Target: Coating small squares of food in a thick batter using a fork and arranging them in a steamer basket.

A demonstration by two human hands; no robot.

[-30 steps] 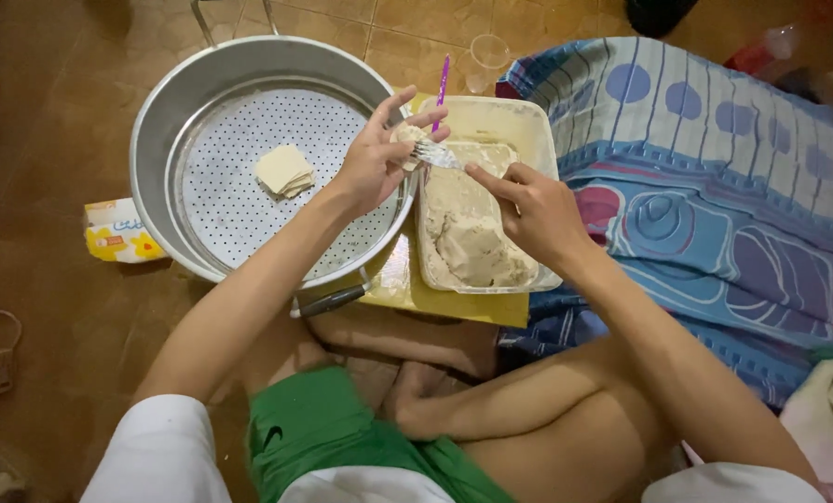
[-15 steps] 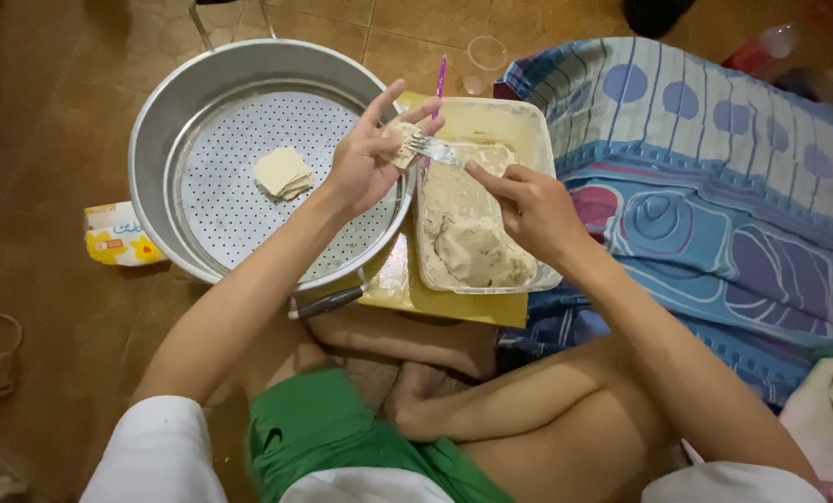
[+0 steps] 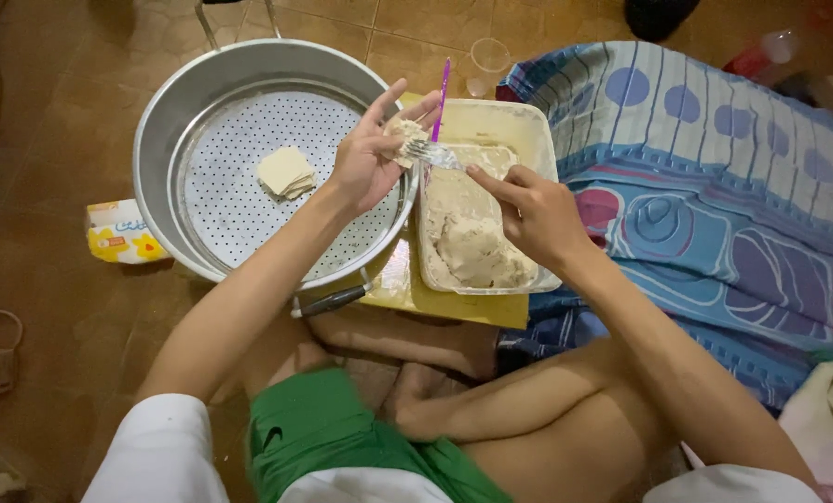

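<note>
head view: left hand point(image 3: 365, 158) cups a small pale wrapper point(image 3: 404, 138) over the steamer tray's rim point(image 3: 249, 58), fingers half spread. right hand point(image 3: 528, 210) pinches a fork point(image 3: 432, 154), tines touching the wrapper. below sits the tub point(image 3: 538, 140) of pale filling point(image 3: 468, 247). one folded dumpling point(image 3: 286, 172) lies on the perforated tray.

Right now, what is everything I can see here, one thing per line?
Steamer tray: one, silver, perforated, on the floor at left.
Folded wrapper piece: one, pale, inside the tray.
Plastic tub: one, whitish, holding beige filling, right of the tray.
Fork: one, metal, in the right hand.
Packet: one, yellow and white, left of the tray.
Cloth: one, blue patterned, at right.
Left hand: holds a small wrapper.
Right hand: grips the fork.
</note>
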